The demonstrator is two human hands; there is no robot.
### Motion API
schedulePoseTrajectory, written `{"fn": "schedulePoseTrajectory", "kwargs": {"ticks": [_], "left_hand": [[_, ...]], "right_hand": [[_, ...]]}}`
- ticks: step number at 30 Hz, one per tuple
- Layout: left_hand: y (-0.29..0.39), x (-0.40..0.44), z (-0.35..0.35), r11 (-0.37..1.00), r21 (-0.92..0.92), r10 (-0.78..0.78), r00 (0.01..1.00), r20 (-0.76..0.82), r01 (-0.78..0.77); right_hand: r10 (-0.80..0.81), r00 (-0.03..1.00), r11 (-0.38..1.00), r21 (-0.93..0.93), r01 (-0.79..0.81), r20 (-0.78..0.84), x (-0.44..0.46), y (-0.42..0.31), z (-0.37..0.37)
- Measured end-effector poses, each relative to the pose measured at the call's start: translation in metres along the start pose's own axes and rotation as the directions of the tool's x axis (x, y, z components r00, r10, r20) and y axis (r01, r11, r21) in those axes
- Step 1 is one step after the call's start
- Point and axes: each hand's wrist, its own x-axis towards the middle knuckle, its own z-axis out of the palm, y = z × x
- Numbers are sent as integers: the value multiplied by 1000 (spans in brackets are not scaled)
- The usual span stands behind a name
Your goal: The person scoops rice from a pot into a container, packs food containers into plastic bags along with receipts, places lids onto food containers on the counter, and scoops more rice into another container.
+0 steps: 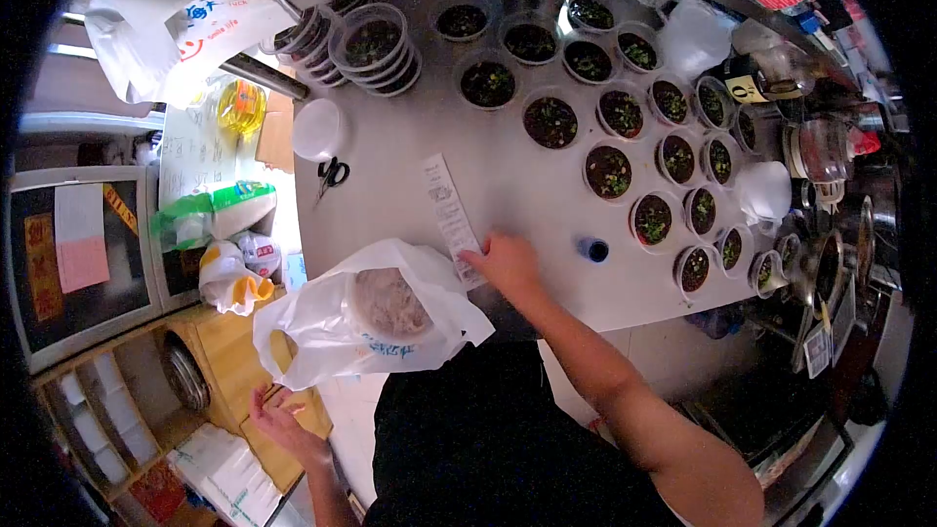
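My right hand [506, 265] is closed on the lower edge of a long white printed receipt [447, 207], which reaches away across the table. Just left of it, at the table's front edge, sits a white plastic bag [312, 317] with a round tub [388, 301] of pale brownish contents showing in its opening. Below the bag's left handle is my left hand [283, 422], its fingers apart and nothing in them. A dark blue cap-like object [593, 250] stands to the right of my right hand.
Several clear cups of soil and seedlings [609, 171] cover the table's right side. Stacked seedling cups [375, 44], a white lid [318, 130] and black scissors [332, 176] lie at the left. Pots and jars crowd the far right; a wooden cabinet [229, 356] stands lower left.
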Motion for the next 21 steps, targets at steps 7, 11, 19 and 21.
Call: {"fn": "schedulePoseTrajectory", "kwargs": {"ticks": [7,11,19,21], "left_hand": [[6,-24,4,991,43,-121,992,-39,123],[-33,-34,-17,976,-51,-207,976,72,211],[-38,-34,-10,936,-68,-331,932,150,344],[-36,-31,-6,921,-105,-356,920,166,376]], "right_hand": [[-11,999,999,-52,12,32,5,0,3],[-17,1000,997,-77,17,7,3,-1,-1],[-44,999,998,-46,44,-13,1,3,-3],[-131,970,987,69,148,-206,-6,8,-14]]}}
